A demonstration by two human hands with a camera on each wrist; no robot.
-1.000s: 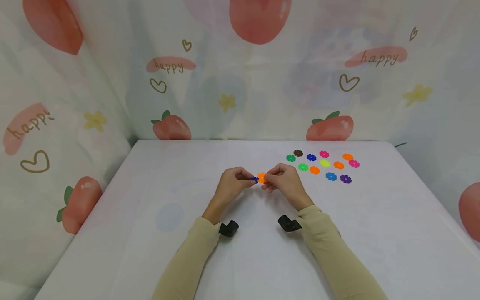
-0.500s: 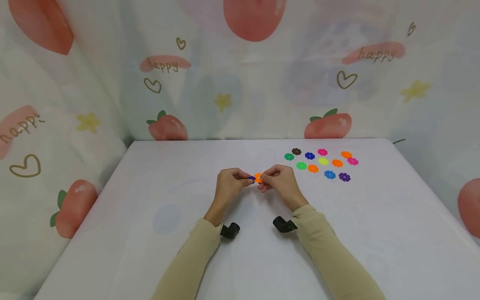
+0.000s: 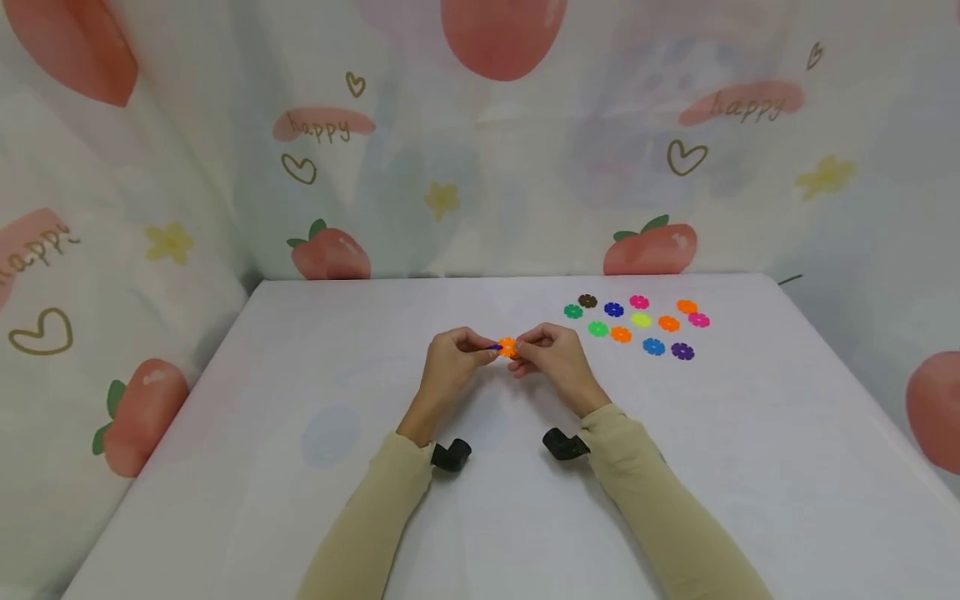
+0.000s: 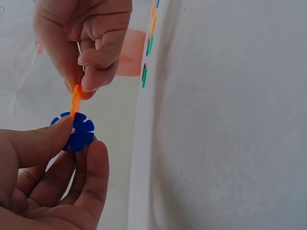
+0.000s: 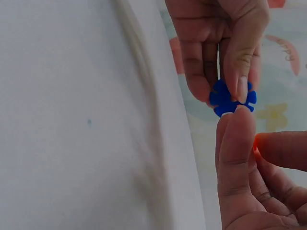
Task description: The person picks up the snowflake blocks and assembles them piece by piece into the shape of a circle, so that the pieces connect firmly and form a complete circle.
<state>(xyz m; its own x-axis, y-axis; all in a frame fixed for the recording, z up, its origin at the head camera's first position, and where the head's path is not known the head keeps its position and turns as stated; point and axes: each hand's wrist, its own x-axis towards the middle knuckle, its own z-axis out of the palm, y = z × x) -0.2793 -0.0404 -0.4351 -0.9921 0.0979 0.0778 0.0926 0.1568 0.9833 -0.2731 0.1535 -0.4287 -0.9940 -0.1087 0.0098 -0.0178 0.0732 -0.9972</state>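
My left hand point(image 3: 453, 358) pinches a dark blue slotted snowflake disc point(image 4: 82, 136) between thumb and fingers. Facing it, the right hand point(image 3: 553, 358) pinches an orange snowflake disc point(image 3: 507, 347) by its right side. In the left wrist view the orange disc stands edge-on, its lower edge at the blue disc's rim, the two roughly at right angles. Thumb and fingertips cover part of each disc. In the right wrist view the right fingers hide most of the orange disc. Both hands are held over the middle of the white table point(image 3: 480, 517).
Loose snowflake discs lie spread at the back right, among them a brown one point(image 3: 587, 301), a light green one point(image 3: 597, 329), a yellow one point(image 3: 641, 320) and a purple one point(image 3: 682, 351). A printed curtain point(image 3: 525, 167) hangs behind the table. Black wrist mounts point(image 3: 452, 456) jut inward from the sleeves.
The blue disc has turned from showing some of its face to edge-on in the head view. Both hands keep their pinch on the discs. The head view has shifted slightly.
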